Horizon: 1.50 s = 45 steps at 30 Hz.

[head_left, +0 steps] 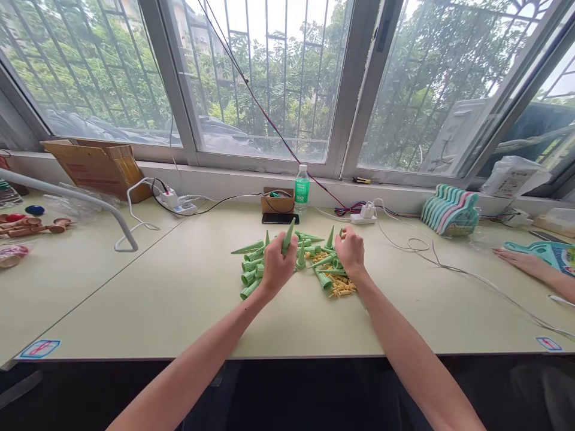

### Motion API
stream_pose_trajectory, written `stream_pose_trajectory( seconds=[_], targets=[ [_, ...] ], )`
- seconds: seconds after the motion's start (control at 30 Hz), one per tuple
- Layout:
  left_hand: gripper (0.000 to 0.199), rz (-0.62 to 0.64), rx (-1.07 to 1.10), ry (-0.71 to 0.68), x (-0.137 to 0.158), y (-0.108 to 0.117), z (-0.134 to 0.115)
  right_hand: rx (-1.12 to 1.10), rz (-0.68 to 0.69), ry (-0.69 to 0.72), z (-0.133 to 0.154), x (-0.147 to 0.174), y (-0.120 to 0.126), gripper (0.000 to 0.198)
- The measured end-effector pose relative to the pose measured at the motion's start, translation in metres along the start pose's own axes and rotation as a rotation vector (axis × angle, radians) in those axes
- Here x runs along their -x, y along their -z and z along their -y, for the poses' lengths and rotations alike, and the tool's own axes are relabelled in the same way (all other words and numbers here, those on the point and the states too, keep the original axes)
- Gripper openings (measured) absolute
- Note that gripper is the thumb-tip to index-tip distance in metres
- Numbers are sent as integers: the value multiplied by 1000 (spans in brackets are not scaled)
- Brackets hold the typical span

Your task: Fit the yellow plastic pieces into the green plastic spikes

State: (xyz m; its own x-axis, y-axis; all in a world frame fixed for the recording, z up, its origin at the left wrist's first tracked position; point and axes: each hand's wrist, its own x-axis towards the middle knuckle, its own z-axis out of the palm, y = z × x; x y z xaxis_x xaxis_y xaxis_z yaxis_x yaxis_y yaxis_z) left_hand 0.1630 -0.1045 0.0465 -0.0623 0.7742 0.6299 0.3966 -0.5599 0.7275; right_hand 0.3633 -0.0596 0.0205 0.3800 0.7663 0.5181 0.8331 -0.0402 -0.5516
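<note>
A pale green plastic cone (288, 237) rises point up from my left hand (276, 269), whose fingers are wrapped round it. My right hand (351, 254) is closed above the right side of the pile; anything between its fingers is hidden or too small to make out. Beneath and between both hands lie several more green cones (249, 278), some on their sides with ribbed open ends showing and a few standing upright. Small yellow pegs (344, 287) are heaped among the cones near my right hand.
Behind the pile are a black phone (281, 219), a small cardboard box (278, 203) and a green-labelled bottle (302, 188). A white cable (471, 275) runs across the right side, near teal hangers (449, 209) and another person's hand (516, 258). Wooden pieces (33, 226) lie far left.
</note>
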Motion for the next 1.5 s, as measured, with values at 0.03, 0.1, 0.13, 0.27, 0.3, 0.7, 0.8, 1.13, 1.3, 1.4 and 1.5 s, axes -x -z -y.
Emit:
stream_pose_trajectory(
  seconds=[0.03, 0.1, 0.13, 0.27, 0.3, 0.7, 0.8, 1.13, 1.3, 1.4, 1.5],
  targets=[
    [36, 10, 29, 30, -1, 0, 0, -13, -21, 8, 1, 0, 1, 21],
    [35, 37, 99, 91, -2, 1, 1, -47, -77, 35, 3, 1, 2, 27],
    [34, 60, 143, 129, -3, 1, 2, -66, -108, 53, 4, 2, 2, 29],
    [31, 164, 350, 282, -5, 0, 4, -157, -211, 159, 10, 5, 6, 29],
    [31, 183, 386, 301, -6, -1, 4, -183, -219, 188, 12, 6, 7, 27],
    [32, 251, 317, 195, -3, -7, 17, -293, 324, 471, 32, 30, -1, 15],
    [33, 250, 273, 175, -4, -7, 18, -223, 331, 423, 30, 27, 1, 14],
    [35, 314, 94, 109, -4, -2, 8, -6, 397, 305, 27, 23, 3, 13],
    [34, 302, 90, 101, -3, -3, 10, 7, 414, 281, 25, 22, 3, 17],
    [34, 296, 95, 102, -3, -4, 12, 11, 453, 268, 23, 21, 3, 25],
    [35, 299, 97, 93, -3, -4, 12, 30, 484, 261, 22, 22, 2, 31]
  ],
)
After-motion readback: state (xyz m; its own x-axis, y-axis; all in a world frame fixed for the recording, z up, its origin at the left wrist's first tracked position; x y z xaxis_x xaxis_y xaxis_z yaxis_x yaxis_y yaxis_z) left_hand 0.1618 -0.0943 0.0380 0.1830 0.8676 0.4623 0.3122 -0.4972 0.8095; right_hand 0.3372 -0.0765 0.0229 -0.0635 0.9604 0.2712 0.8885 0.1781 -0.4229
